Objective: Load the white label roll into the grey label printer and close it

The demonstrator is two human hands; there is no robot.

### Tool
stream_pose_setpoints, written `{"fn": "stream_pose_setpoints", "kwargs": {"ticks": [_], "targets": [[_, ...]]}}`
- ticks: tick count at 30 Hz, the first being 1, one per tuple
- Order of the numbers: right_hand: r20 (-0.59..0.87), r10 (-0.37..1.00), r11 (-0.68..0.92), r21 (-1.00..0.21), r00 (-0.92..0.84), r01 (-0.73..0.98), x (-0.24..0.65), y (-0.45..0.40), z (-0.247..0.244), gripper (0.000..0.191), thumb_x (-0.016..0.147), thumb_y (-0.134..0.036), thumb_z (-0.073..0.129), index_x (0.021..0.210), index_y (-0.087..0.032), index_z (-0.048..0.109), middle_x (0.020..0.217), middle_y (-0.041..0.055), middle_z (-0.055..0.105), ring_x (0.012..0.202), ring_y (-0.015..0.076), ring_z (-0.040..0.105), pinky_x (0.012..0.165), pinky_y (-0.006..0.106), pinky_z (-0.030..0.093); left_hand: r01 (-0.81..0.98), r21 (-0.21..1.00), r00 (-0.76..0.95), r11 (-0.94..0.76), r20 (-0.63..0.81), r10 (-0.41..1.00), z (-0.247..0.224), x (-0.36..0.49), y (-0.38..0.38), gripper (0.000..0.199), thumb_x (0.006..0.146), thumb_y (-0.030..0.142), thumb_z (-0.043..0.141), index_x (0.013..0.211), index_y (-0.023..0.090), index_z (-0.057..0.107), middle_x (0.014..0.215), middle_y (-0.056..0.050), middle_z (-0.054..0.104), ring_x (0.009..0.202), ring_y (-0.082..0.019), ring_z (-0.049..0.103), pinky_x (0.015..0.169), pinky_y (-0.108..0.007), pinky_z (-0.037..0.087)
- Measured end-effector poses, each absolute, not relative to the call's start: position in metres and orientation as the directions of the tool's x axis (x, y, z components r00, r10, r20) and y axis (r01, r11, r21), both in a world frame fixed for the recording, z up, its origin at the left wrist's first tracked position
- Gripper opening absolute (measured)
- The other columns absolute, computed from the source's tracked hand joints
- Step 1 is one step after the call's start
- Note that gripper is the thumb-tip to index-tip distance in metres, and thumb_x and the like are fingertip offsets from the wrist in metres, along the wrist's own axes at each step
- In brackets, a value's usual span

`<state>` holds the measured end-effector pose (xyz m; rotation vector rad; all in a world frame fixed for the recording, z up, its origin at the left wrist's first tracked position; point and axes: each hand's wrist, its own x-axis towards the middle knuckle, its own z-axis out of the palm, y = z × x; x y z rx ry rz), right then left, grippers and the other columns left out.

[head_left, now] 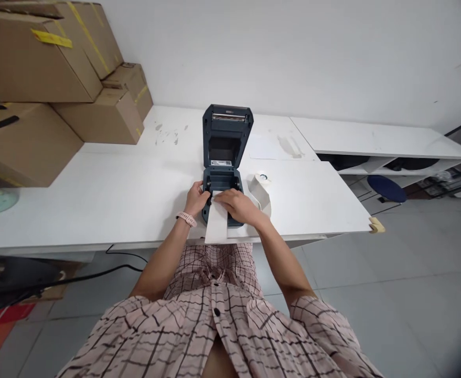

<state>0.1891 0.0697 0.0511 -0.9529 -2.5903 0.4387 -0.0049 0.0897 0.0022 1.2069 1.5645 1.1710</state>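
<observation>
Inspecting the head view: printer (221,181) on the counter (136,194), lid (225,142) raised, not yet closed; paper strip (216,224) already across its front edge. Right hand (238,206): fingers together on the strip. Left hand (196,199): fingers at the printer's left side. Clamping: cannot tell.

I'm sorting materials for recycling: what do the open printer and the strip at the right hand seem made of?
Printer: probably matte plastic, judging by its dark, moulded surfaces; its shiny bar looks metallic. Strip: likely matte paper, possibly coated, being thin and white.
</observation>
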Motion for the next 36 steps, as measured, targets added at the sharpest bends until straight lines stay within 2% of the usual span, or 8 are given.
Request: {"fn": "stream_pose_setpoints", "kwargs": {"ticks": [4, 8, 10, 12, 15, 19, 27, 36], "targets": [[0.24, 0.699, 0.704, -0.396, -0.673, 0.59, 0.197, 0.018, 0.045, 0.041, 0.106, -0.034, 0.044, 0.145, -0.024, 0.055, 0.155, 0.0082, 0.052, 0.148, 0.0284, 0.043, 0.118, 0.054, 0.041, 0.207, 0.971, -0.22, 0.122, -0.075, 0.973, -0.001, -0.004, 0.089, 0.053, 0.073, 0.019, 0.065, 0.125, 0.012, 0.06, 0.075, 0.001, 0.052, 0.066, -0.014, 0.05, 0.063, -0.028, 0.043], [0.191, 0.703, 0.695, -0.392, -0.685, 0.603, 0.206, -0.002, 0.041, 0.076, 0.092, -0.063, 0.061, 0.155, -0.026, 0.041, 0.164, 0.0095, 0.038, 0.155, 0.0309, 0.031, 0.126, 0.058, 0.026, 0.101, 0.988, -0.209, 0.118, -0.095, 0.973, 0.002, -0.001, 0.086, 0.059, 0.072, 0.025, 0.072, 0.128, 0.015, 0.058, 0.108, -0.009, 0.065, 0.092, -0.02, 0.062, 0.08, -0.031, 0.051], [0.176, 0.68, 0.714, -0.384, -0.712, 0.586, 0.211, -0.004, 0.039, 0.095, 0.081, -0.067, 0.071, 0.158, -0.027, 0.034, 0.166, 0.0102, 0.034, 0.155, 0.0328, 0.028, 0.126, 0.06, 0.022, -0.027, 0.993, -0.127, 0.117, -0.119, 0.985, 0.003, 0.0, 0.086, 0.065, 0.07, 0.028, 0.076, 0.131, 0.018, 0.055, 0.128, -0.012, 0.063, 0.108, -0.023, 0.063, 0.089, -0.034, 0.052], [0.174, 0.67, 0.723, -0.377, -0.722, 0.579, 0.213, -0.005, 0.036, 0.103, 0.077, -0.061, 0.08, 0.16, -0.029, 0.028, 0.167, 0.0095, 0.033, 0.156, 0.0339, 0.027, 0.126, 0.062, 0.021, -0.145, 0.976, -0.026, 0.162, -0.167, 0.986, 0.004, 0.0, 0.086, 0.071, 0.07, 0.03, 0.078, 0.135, 0.019, 0.052, 0.136, -0.013, 0.061, 0.113, -0.025, 0.063, 0.093, -0.037, 0.052], [0.213, 0.711, 0.695, -0.364, -0.671, 0.62, 0.207, -0.008, 0.031, 0.09, 0.081, -0.033, 0.081, 0.158, -0.03, 0.034, 0.164, 0.0086, 0.038, 0.154, 0.0338, 0.03, 0.125, 0.063, 0.022, -0.213, 0.955, 0.029, 0.204, -0.203, 0.979, 0.003, 0.0, 0.087, 0.076, 0.069, 0.03, 0.079, 0.138, 0.02, 0.05, 0.133, -0.013, 0.064, 0.111, -0.026, 0.065, 0.093, -0.039, 0.054], [0.29, 0.779, 0.627, -0.366, -0.556, 0.688, 0.195, -0.012, 0.022, 0.061, 0.088, -0.007, 0.058, 0.145, -0.027, 0.054, 0.154, 0.0074, 0.053, 0.149, 0.0308, 0.041, 0.123, 0.059, 0.03, -0.208, 0.959, 0.039, 0.193, -0.189, 0.981, 0.004, -0.001, 0.088, 0.079, 0.068, 0.027, 0.078, 0.14, 0.019, 0.048, 0.126, -0.011, 0.068, 0.107, -0.024, 0.066, 0.092, -0.039, 0.054], [0.339, 0.737, 0.673, -0.444, -0.585, 0.591, 0.211, -0.007, 0.014, 0.056, 0.099, -0.014, 0.048, 0.151, -0.035, 0.047, 0.158, -0.0006, 0.048, 0.152, 0.0233, 0.037, 0.123, 0.056, 0.032, -0.229, 0.961, 0.14, 0.156, -0.126, 0.982, 0.007, -0.002, 0.087, 0.082, 0.069, 0.028, 0.077, 0.145, 0.021, 0.047, 0.129, -0.01, 0.067, 0.11, -0.026, 0.065, 0.094, -0.04, 0.054], [0.339, 0.723, 0.678, -0.515, -0.602, 0.525, 0.222, -0.005, 0.016, 0.049, 0.104, -0.023, 0.044, 0.15, -0.038, 0.049, 0.156, -0.0011, 0.051, 0.15, 0.0241, 0.041, 0.123, 0.057, 0.033, -0.277, 0.949, 0.19, 0.151, -0.1, 0.977, 0.013, -0.001, 0.084, 0.088, 0.069, 0.031, 0.082, 0.149, 0.024, 0.046, 0.136, -0.013, 0.065, 0.118, -0.032, 0.064, 0.102, -0.048, 0.051]]}}
